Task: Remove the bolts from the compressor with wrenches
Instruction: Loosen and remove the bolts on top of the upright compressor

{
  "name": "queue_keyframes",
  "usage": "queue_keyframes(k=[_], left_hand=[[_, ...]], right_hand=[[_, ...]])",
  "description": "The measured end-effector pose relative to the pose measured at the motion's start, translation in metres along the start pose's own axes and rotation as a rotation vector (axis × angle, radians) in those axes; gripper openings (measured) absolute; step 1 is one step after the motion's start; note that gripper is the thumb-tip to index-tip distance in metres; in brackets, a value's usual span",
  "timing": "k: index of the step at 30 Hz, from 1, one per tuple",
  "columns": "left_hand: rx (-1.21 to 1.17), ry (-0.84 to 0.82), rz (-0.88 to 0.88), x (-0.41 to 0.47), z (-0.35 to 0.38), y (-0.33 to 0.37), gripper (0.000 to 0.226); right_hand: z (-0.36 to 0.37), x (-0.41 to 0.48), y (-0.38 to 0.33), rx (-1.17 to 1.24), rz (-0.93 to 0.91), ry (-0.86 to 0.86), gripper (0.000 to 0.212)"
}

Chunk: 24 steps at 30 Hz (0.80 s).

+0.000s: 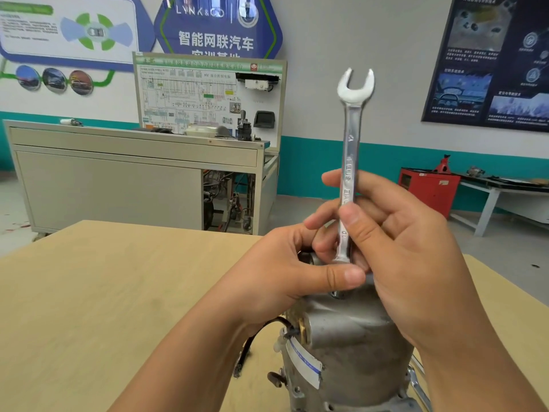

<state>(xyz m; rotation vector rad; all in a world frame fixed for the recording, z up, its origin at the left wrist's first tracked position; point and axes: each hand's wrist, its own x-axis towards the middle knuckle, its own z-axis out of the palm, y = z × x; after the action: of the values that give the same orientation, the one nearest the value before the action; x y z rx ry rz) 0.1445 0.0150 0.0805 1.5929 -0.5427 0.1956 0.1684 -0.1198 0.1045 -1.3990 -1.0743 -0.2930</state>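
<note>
Head cam: both hands are together on 1 wrench (350, 150). R hand (410, 263) grips the shaft w/ thumb in front, open end pointing straight up. L hand (267, 278) has thumb + curled fingers pinching round the wrench's bottom end, right at the top of the compressor (350, 346); can't see what's under the fingers tbh. Compressor stands upright on the tan worktop (104, 292), near its front edge. 2nd wrench (419, 385) lies just beside its base, right side. Grey cabinet (118, 188) sits well behind.
</note>
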Motion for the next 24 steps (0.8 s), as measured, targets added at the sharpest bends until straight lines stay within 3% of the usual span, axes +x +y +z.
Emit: queue_keyframes(k=[2,5,7,14,17,24], left_hand=[[0.033,0.019,-0.01,0.0,-0.001,0.0,0.031],[0.04,-0.057,0.001,-0.001,-0.004,0.003,0.016],[0.021,-0.11,-0.017,-0.003,-0.005,0.007,0.032],[0.034,-0.112,-0.011,-0.003,-0.009,0.001,0.019],[-0.03,-0.107,-0.053,-0.003,-0.013,-0.002,0.035],[-0.105,-0.12,-0.088,-0.004,-0.012,0.001,0.028]], right_hand=[[0.002,-0.002,-0.001,0.001,-0.048,-0.029,0.023],[0.001,-0.004,-0.001,0.069,-0.069,-0.028,0.024],[0.0,-0.003,0.0,0.142,-0.056,-0.025,0.025],[-0.002,-0.001,0.002,0.202,-0.038,0.003,0.019],[-0.003,-0.001,0.0,0.268,-0.041,0.033,0.017],[-0.003,-0.001,0.0,0.237,0.002,-0.019,0.021]])
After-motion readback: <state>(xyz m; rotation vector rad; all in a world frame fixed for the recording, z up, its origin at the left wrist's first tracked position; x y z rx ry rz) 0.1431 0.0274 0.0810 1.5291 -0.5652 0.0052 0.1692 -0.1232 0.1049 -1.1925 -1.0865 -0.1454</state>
